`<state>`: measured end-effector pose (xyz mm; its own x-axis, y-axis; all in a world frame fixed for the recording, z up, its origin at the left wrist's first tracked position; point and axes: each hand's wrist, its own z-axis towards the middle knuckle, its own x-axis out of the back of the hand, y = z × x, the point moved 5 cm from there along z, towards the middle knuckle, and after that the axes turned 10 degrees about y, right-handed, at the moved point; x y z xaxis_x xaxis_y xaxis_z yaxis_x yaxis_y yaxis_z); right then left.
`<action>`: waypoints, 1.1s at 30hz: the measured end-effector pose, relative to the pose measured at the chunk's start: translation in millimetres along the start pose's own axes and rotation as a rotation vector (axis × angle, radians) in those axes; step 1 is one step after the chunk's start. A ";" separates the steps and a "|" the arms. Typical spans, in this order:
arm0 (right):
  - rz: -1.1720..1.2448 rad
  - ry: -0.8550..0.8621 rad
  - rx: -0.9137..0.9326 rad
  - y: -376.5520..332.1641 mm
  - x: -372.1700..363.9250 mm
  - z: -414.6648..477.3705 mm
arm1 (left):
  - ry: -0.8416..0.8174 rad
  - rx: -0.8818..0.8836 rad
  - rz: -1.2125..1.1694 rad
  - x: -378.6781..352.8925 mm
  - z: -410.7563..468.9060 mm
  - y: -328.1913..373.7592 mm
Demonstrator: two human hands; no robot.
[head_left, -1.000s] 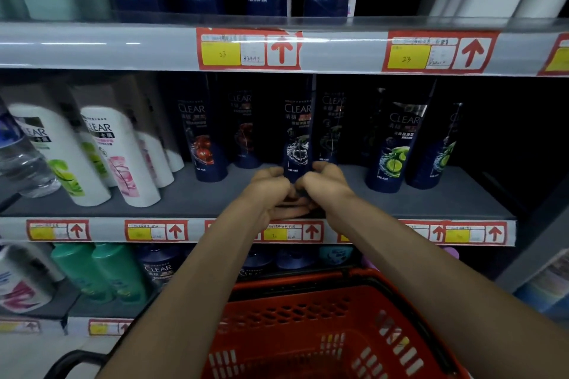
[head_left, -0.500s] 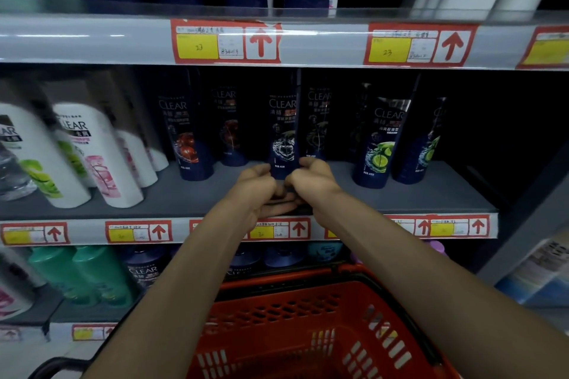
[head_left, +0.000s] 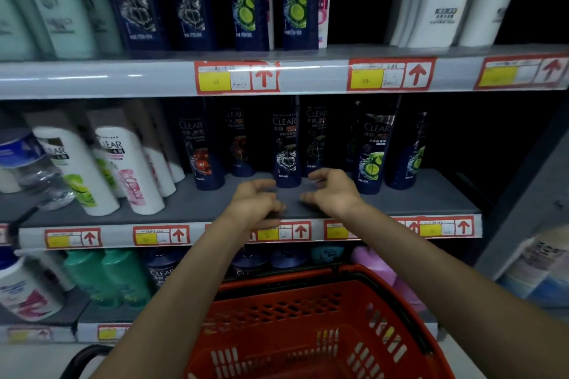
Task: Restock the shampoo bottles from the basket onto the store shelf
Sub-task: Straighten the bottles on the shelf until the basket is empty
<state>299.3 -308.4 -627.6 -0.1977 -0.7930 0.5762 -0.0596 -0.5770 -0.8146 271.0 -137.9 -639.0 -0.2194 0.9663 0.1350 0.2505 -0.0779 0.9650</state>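
Shampoo bottle [head_left: 286, 151] upright on shelf [head_left: 431, 198], just beyond & btwn L hand [head_left: 255, 203] & R hand [head_left: 332, 191], both loosely curled, empty.

The left hand [head_left: 254, 200] and right hand [head_left: 334, 191], clasped together at the foot of the dark shampoo bottle [head_left: 286, 148] a second before, had drawn apart; both had let go, fingers loosely curled; the bottle stood unheld on the shelf [head_left: 431, 195].

Observed: left hand [head_left: 255, 203] and right hand [head_left: 334, 194] bare. The left forearm [head_left: 184, 286], entering at 7 o'clock, and right forearm [head_left: 446, 271], at 4 o'clock, uncovered to frame edge
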 end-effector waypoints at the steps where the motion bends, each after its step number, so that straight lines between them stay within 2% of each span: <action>1: -0.052 0.003 0.048 -1.1 8.1 -7.6 | 0.008 -0.036 0.033 1.6 -4.8 1.1; 5: -0.150 0.027 0.181 -4.4 42.5 -41.8 | 0.004 -0.240 0.178 2.9 -35.4 9.8; 11: -0.184 0.068 0.138 26.4 93.4 -68.2 | -0.102 -0.375 0.438 -8.1 -79.3 2.7; 15: -0.146 0.136 0.080 44.7 118.5 -58.7 | -0.092 -0.356 0.529 -27.9 -78.6 0.5; 26: -0.012 0.168 0.015 63.3 116.6 -15.1 | 0.062 -0.330 0.440 -140.7 -41.8 42.2; 30: 0.142 0.147 -0.095 65.4 108.6 3.5 | 0.062 -0.175 0.332 -160.4 -22.5 34.7; 33: 0.161 0.141 -0.133 70.4 102.2 11.2 | 0.034 -0.101 0.296 -165.0 -13.9 27.3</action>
<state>285.9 -432.3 -625.3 -0.3494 -0.8322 0.4305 -0.1429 -0.4068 -0.9023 301.0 -302.9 -631.9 -0.1829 0.8893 0.4191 0.2133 -0.3802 0.9000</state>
